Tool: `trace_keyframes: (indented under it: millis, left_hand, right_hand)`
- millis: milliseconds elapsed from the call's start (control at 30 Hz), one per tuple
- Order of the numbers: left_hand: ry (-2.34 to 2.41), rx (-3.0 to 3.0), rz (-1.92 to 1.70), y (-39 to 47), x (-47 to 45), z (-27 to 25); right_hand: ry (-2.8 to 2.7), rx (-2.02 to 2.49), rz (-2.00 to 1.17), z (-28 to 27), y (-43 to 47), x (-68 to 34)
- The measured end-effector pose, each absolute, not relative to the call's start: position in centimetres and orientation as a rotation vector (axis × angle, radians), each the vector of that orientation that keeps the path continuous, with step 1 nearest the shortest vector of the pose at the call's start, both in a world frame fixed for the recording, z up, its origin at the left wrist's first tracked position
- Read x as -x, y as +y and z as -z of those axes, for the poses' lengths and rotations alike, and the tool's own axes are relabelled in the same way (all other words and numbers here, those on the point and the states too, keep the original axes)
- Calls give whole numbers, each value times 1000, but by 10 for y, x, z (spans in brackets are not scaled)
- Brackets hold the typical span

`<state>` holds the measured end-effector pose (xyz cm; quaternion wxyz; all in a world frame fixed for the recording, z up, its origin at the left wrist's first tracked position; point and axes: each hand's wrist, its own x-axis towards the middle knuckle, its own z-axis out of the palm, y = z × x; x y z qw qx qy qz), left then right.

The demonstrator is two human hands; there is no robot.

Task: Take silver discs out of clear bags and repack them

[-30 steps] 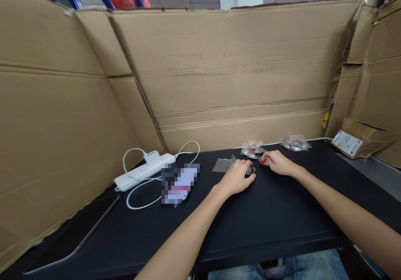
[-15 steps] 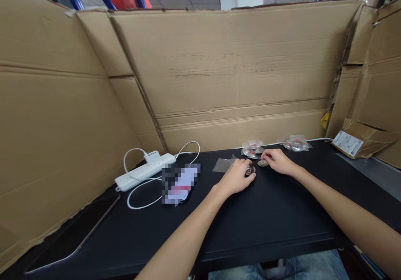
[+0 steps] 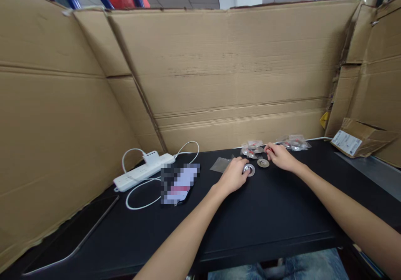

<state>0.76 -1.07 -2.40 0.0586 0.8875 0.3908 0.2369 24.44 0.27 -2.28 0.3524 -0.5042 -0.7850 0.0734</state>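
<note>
A round, shiny metal disc [image 3: 249, 170] with a raised centre lies on the black table. My left hand [image 3: 232, 176] grips its left edge between thumb and fingers. Just to the right lies a second flat metal disc [image 3: 263, 163], and no finger touches it. My right hand [image 3: 281, 158] is raised slightly beyond that disc, its fingertips pinched on a small red piece [image 3: 270, 148]. What exactly the red piece is I cannot make out. A flat clear plastic bag [image 3: 220, 165] lies left of my left hand, partly covered by its fingers.
Small clear packets [image 3: 251, 150] and more packets [image 3: 296, 142] with shiny round parts lie at the back. A cardboard box [image 3: 360, 139] stands at the right. On the left are a white power strip [image 3: 144, 172], cables, a phone [image 3: 180, 185] and a dark tablet-like panel [image 3: 72, 234].
My right hand has lifted away from the second disc with the small red piece, uncovering that disc. My left fingers have drawn back leftward, so more of the first disc shows.
</note>
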Motion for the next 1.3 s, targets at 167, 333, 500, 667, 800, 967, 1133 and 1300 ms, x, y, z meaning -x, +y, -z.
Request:
trace_keyframes:
  millis: [167, 333, 500, 667, 800, 967, 1133, 1300]
  left_hand:
    - [1180, -2643, -768, -10, -8, 23]
    - [1181, -2634, -869, -11, -8, 20]
    - [1167, -2602, -913, -11, -8, 18]
    - [1187, -2435, -959, -9, -7, 21]
    - [1215, -2215, -1022, -6, -7, 22]
    - [1181, -1830, -1028, -2, -11, 21]
    - [1075, -1491, -1037, -6, -17, 13]
    - [985, -1357, -983, -13, -20, 6]
  right_hand:
    - [-2035, 1368, -153, 25, 5, -250]
    - [-2016, 1358, -159, 25, 6, -251]
    - [-2014, 1363, -61, 21, 5, -251]
    - [-2003, 1399, -62, 16, 2, -250]
    - [-1951, 1409, -76, 13, 0, -247]
    - [-1904, 1230, -260, 11, -2, -237]
    - [-1820, 1048, -587, 11, -8, -220]
    - [-1727, 982, -850, 16, -11, -209]
